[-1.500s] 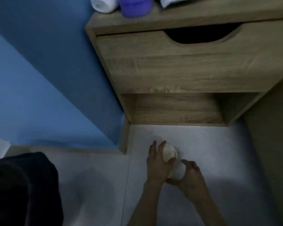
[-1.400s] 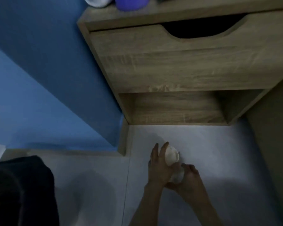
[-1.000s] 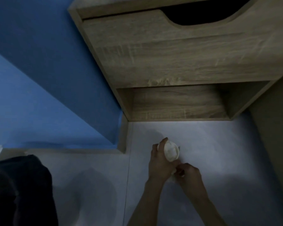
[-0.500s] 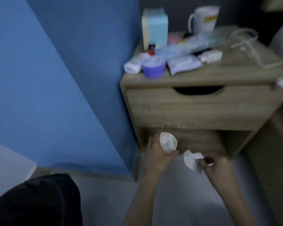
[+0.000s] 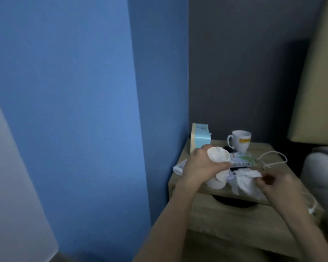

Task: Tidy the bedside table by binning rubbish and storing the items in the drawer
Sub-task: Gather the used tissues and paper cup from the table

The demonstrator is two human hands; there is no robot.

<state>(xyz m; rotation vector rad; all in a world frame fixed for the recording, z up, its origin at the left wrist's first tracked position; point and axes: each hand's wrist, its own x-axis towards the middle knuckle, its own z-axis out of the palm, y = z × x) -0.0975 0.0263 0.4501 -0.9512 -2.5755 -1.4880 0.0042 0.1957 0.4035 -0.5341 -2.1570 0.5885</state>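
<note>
While the left hand (image 5: 199, 167) wraps its fingers round a tilted paper cup (image 5: 218, 155), mouth facing right, the right hand (image 5: 276, 183) pinches a crumpled tissue (image 5: 244, 180) just right of it. Both hover over the near edge of the bedside surface (image 5: 257, 151), so stuffing the tissue in looks likeliest.

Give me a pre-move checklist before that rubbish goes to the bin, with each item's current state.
1. Left hand has a firm hold on the paper cup: ok.
2. Right hand pinches the crumpled tissue: ok.
3. Bin in view: not ok, none visible.
4. Drawer open for storing: not ok, it looks shut.
5. Cup holds no liquid: cannot tell.
6. Mug and white cable away from both hands: ok.
</note>
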